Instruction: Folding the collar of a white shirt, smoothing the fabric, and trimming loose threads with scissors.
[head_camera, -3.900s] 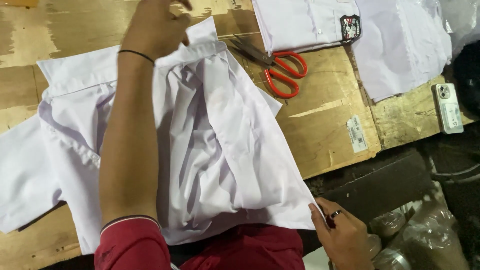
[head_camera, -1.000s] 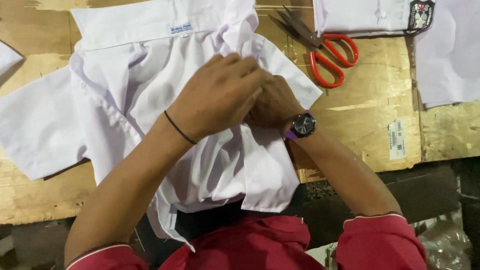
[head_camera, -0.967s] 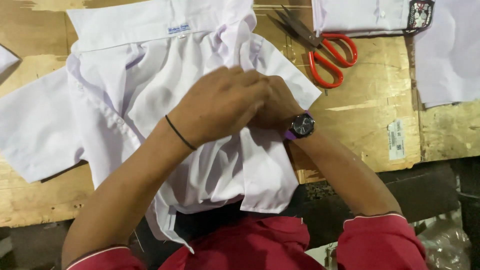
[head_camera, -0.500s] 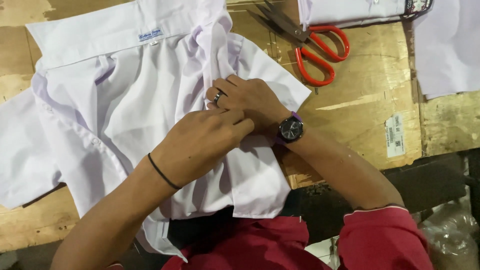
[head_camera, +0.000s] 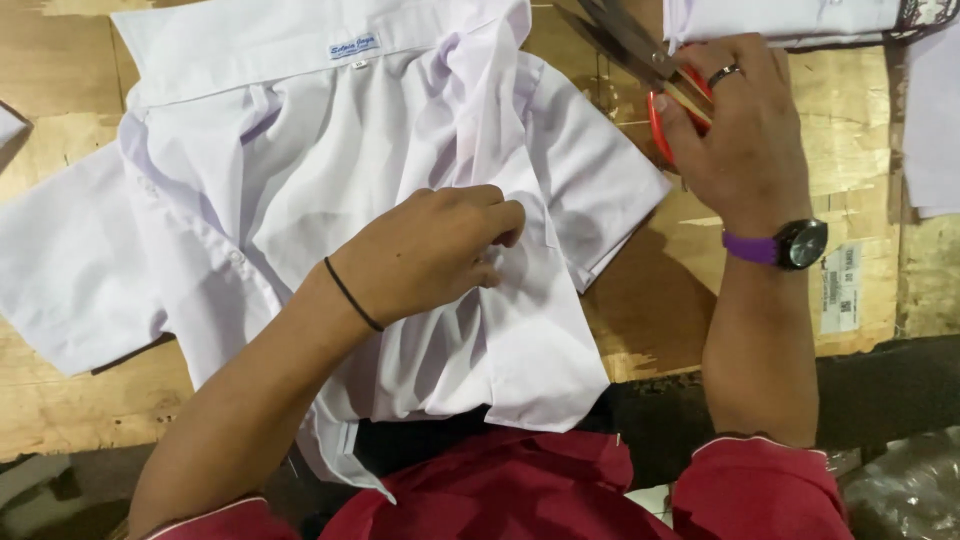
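A white short-sleeved shirt (head_camera: 300, 190) lies spread open on the wooden table (head_camera: 640, 320), collar at the top, hem hanging over the near edge. My left hand (head_camera: 430, 250) rests on the middle of the shirt, fingers pinching a fold of its fabric. My right hand (head_camera: 740, 130), with a ring and a purple-strapped watch, lies over the red handles of a pair of scissors (head_camera: 640, 60) at the upper right, fingers curled around them. The steel blades point up and left beyond the shirt's sleeve.
More white garments lie folded at the top right (head_camera: 790, 15) and along the right edge (head_camera: 930, 130). A small printed sticker (head_camera: 840, 290) is stuck on the table near the right. Clear plastic wrap (head_camera: 900, 490) sits below the table's edge.
My right hand has left the shirt's middle and moved up right onto the scissors. My left hand stays on the shirt, still pinching the fabric.
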